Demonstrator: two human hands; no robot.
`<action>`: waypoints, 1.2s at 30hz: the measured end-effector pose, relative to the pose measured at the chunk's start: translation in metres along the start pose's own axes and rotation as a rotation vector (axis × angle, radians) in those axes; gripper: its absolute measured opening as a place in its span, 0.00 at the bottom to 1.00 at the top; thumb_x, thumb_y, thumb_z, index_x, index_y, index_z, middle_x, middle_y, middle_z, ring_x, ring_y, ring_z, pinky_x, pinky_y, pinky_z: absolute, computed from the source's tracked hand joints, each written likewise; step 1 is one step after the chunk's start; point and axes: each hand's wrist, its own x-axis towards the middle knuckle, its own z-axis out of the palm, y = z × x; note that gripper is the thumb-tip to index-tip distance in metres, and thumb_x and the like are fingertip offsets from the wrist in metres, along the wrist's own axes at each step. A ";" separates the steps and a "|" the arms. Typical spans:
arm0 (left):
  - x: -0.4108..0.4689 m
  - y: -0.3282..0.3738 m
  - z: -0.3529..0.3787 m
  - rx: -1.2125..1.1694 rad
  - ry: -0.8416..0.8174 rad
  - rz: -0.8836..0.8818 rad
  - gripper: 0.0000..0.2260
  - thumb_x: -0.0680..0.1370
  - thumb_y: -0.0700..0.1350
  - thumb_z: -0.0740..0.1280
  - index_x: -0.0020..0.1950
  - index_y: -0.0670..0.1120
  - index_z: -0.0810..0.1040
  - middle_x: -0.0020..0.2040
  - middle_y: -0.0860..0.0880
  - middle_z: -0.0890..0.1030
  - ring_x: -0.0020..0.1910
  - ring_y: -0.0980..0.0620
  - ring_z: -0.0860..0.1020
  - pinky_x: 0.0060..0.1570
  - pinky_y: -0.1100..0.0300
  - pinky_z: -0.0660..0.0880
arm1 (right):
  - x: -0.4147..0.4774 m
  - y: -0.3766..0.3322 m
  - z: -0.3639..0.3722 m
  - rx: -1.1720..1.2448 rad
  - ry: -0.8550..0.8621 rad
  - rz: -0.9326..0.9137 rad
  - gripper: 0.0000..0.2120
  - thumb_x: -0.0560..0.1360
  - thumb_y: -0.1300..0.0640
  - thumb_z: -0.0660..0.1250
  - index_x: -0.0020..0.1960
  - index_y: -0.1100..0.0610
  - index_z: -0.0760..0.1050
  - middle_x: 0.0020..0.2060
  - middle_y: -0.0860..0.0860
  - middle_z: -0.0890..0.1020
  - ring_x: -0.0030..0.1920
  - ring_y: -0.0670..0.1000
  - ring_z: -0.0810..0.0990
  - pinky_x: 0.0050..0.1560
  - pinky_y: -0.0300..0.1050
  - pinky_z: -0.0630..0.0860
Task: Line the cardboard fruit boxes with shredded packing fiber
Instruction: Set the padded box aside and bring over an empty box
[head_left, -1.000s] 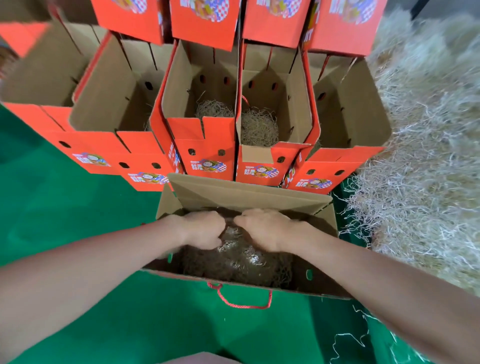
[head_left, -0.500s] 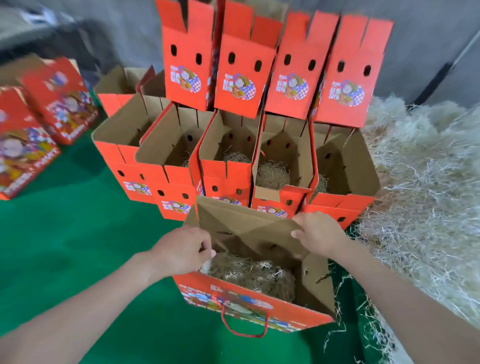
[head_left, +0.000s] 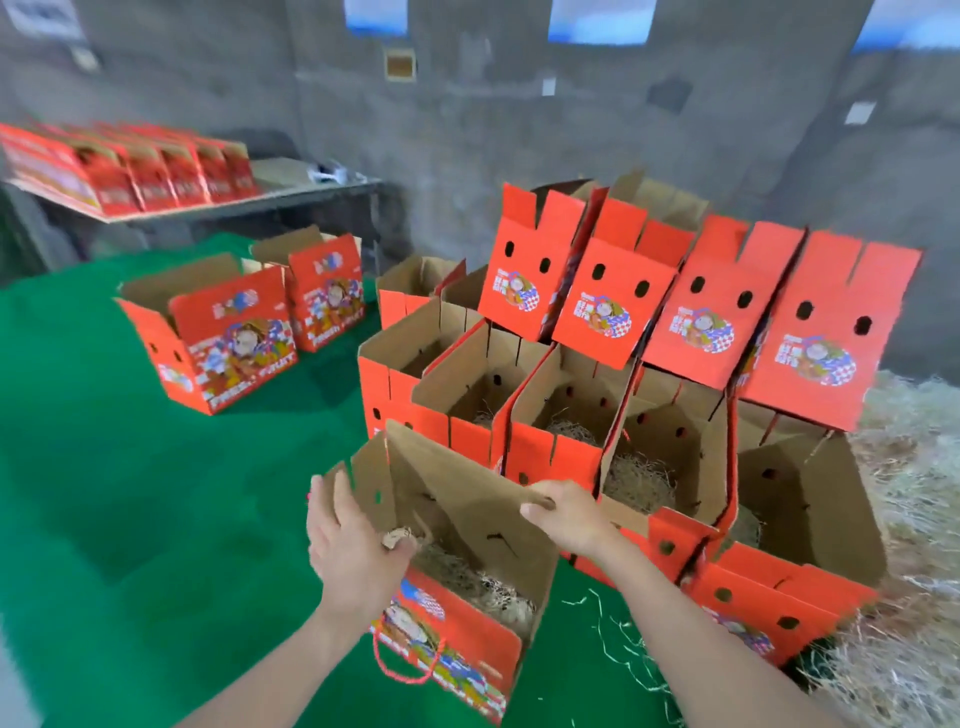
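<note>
An open red fruit box (head_left: 457, 644) with a red cord handle is lifted between my hands, tilted, with shredded packing fiber (head_left: 467, 577) lying in its bottom. My left hand (head_left: 353, 545) grips the box's left end wall. My right hand (head_left: 566, 514) holds the top edge of its brown back flap. Behind it stands a row of open red boxes (head_left: 561, 447), several showing fiber inside, their printed lids (head_left: 727, 306) raised. A big pile of loose pale fiber (head_left: 904, 519) lies to the right.
Green carpet (head_left: 130, 493) covers the floor. Two more open red boxes (head_left: 228, 332) stand apart at the left. A table (head_left: 223, 208) at the back left carries several closed red boxes. Grey wall behind. Loose fiber strands (head_left: 618, 639) lie near my right arm.
My hands left the fiber inside the box and took hold of its walls. The box has risen and swung leftward, and my head has tipped up, showing the room.
</note>
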 end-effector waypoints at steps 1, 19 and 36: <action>-0.004 0.002 0.002 -0.140 -0.044 -0.142 0.46 0.66 0.42 0.76 0.76 0.40 0.51 0.75 0.40 0.50 0.74 0.41 0.52 0.71 0.48 0.54 | -0.001 0.001 -0.003 0.016 -0.011 0.010 0.08 0.76 0.58 0.62 0.46 0.61 0.77 0.40 0.55 0.80 0.44 0.56 0.78 0.39 0.43 0.68; 0.017 -0.007 -0.025 -0.548 -0.252 -0.521 0.29 0.76 0.31 0.52 0.76 0.51 0.56 0.68 0.41 0.70 0.57 0.41 0.74 0.56 0.45 0.74 | 0.009 -0.038 0.034 0.358 -0.055 0.087 0.12 0.78 0.59 0.59 0.61 0.60 0.71 0.54 0.57 0.77 0.35 0.56 0.84 0.40 0.55 0.80; 0.369 -0.084 -0.126 -0.289 -0.268 -0.006 0.17 0.72 0.34 0.64 0.60 0.42 0.76 0.54 0.42 0.79 0.52 0.43 0.76 0.47 0.55 0.72 | 0.241 -0.279 0.147 1.091 0.196 0.449 0.19 0.81 0.62 0.49 0.70 0.54 0.63 0.59 0.51 0.68 0.32 0.60 0.83 0.29 0.44 0.79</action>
